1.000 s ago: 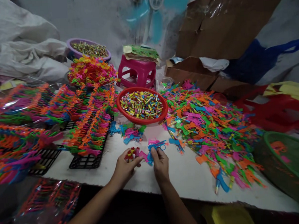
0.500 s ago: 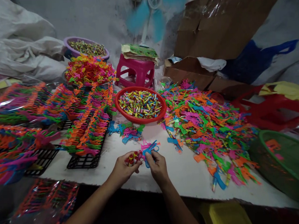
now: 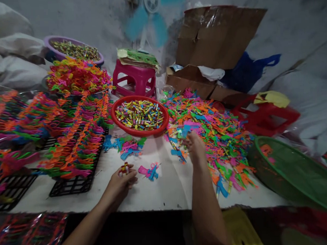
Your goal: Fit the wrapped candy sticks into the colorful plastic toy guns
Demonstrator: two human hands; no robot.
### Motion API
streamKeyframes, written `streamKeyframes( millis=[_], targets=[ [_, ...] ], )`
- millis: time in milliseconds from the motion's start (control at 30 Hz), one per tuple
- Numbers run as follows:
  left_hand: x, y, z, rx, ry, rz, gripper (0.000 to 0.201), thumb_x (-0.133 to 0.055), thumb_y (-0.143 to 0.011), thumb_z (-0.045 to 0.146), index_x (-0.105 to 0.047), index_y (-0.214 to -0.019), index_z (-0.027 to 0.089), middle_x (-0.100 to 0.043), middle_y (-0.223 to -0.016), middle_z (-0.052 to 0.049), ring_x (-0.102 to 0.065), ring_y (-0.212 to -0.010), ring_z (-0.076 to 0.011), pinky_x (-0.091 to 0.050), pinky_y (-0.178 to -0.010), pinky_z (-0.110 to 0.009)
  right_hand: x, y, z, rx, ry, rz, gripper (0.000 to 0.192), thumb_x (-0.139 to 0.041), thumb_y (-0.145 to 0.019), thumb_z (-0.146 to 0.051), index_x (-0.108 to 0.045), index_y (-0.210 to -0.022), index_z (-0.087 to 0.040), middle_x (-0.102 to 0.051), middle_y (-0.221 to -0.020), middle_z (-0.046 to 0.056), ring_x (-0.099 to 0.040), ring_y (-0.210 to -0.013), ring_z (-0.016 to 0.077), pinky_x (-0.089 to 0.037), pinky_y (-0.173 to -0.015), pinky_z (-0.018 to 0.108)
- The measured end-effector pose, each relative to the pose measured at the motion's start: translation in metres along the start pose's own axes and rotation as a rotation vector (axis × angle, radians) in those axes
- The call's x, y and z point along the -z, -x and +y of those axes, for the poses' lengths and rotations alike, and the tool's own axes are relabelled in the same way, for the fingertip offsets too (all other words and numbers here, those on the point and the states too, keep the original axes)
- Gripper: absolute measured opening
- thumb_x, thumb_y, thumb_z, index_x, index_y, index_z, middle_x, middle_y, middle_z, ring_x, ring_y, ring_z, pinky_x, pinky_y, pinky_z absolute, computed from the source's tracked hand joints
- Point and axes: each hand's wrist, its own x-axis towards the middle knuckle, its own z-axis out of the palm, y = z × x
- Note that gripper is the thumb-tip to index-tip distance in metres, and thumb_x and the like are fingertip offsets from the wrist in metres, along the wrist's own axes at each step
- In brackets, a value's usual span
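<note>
My left hand is curled around several small red-and-yellow tubes, just above the white table. To its right, a pink toy gun and a blue toy gun lie together on the tabletop. Over the near left edge of the large toy gun pile reaches my right hand. Its fingers are smeared by motion. A blurred blue toy gun is right by the fingertips, and whether they grip it does not show.
A red basin of small tubes stands mid-table, with a few loose toy guns before it. Black racks packed with toys fill the left. A green basket stands at right, near a red stool.
My right hand has moved from beside the left hand, forward and right to the toy gun pile. My left hand keeps its tubes. The view has turned somewhat right.
</note>
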Motion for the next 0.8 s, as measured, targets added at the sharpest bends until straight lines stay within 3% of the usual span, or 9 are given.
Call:
streamKeyframes(
  millis=[67,133,300,400,467,533,633,800],
  targets=[
    [0.005,-0.002,0.001,0.018,0.032,0.016,0.043,-0.071,-0.060,0.022,-0.049,-0.096,0.019,-0.061,-0.073,0.000,-0.061,-0.052,-0.0112,-0.033,-0.036,-0.014,0.016,-0.024,0.004,-0.014,0.023,0.106,0.045,-0.029,-0.078,-0.052,-0.055,-0.086,-0.016,-0.056,-0.069,0.001,-0.054,-0.059,0.0109,-0.043,-0.055,0.024],
    [0.007,-0.003,0.001,0.056,0.030,0.016,0.039,-0.070,-0.061,0.020,-0.047,-0.093,0.019,-0.063,-0.086,-0.005,-0.063,-0.055,-0.0131,-0.034,-0.034,-0.014,0.016,-0.021,0.016,-0.031,0.079,0.102,0.046,-0.033,-0.077,-0.051,-0.056,-0.090,-0.013,-0.058,-0.073,0.004,-0.055,-0.062,0.0118,-0.044,-0.058,0.025],
    [0.009,-0.005,-0.004,0.075,-0.061,-0.053,0.038,-0.071,-0.059,0.021,-0.049,-0.089,0.016,-0.064,-0.089,-0.008,-0.064,-0.057,-0.0153,-0.035,-0.034,-0.015,-0.028,0.061,0.065,-0.039,0.228,-0.253,0.032,-0.068,-0.055,-0.038,-0.066,-0.077,-0.015,-0.060,-0.072,0.005,-0.054,-0.064,0.0158,-0.045,-0.065,0.030],
    [0.011,-0.007,-0.008,0.032,-0.111,-0.057,0.038,-0.074,-0.056,0.025,-0.051,-0.085,0.016,-0.061,-0.070,-0.001,-0.061,-0.052,-0.0124,-0.031,-0.032,-0.013,-0.045,0.096,0.079,0.033,0.491,-0.364,0.035,-0.073,-0.049,-0.032,-0.065,-0.080,-0.018,-0.057,-0.083,0.006,-0.053,-0.081,0.0206,-0.042,-0.075,0.033],
    [0.011,-0.008,-0.011,0.006,-0.154,-0.033,0.036,-0.074,-0.056,0.028,-0.051,-0.081,0.016,-0.056,-0.056,0.004,-0.056,-0.044,-0.0099,-0.027,-0.031,-0.013,-0.049,0.102,0.080,0.015,0.558,-0.407,0.034,-0.074,-0.047,-0.030,-0.062,-0.076,-0.018,-0.055,-0.081,0.005,-0.051,-0.080,0.0201,-0.041,-0.074,0.033],
    [0.010,-0.008,-0.014,-0.008,-0.204,-0.019,0.034,-0.073,-0.056,0.030,-0.051,-0.078,0.016,-0.052,-0.050,0.007,-0.050,-0.038,-0.0076,-0.025,-0.031,-0.013,-0.050,0.101,0.075,-0.076,0.446,-0.493,0.027,-0.071,-0.051,-0.027,-0.056,-0.071,-0.018,-0.054,-0.071,0.000,-0.051,-0.067,0.0156,-0.042,-0.063,0.028],
    [0.007,-0.007,-0.013,-0.023,-0.240,-0.055,0.033,-0.072,-0.056,0.030,-0.053,-0.078,0.015,-0.055,-0.052,0.005,-0.050,-0.038,-0.0076,-0.027,-0.031,-0.014,-0.052,0.099,0.063,-0.189,0.106,-0.599,0.024,-0.069,-0.056,-0.024,-0.052,-0.073,-0.019,-0.053,-0.060,-0.005,-0.049,-0.056,0.0113,-0.040,-0.054,0.023],
    [0.004,-0.003,-0.002,0.064,-0.061,-0.054,0.028,-0.073,-0.054,0.019,-0.053,-0.073,0.014,-0.056,-0.052,0.004,-0.051,-0.039,-0.0076,-0.030,-0.032,-0.014,-0.051,0.105,0.045,-0.298,-0.389,-0.677,0.033,-0.059,-0.071,-0.040,-0.056,-0.097,-0.021,-0.064,-0.088,0.005,-0.058,-0.071,0.0150,-0.045,-0.062,0.028]
  ],
)
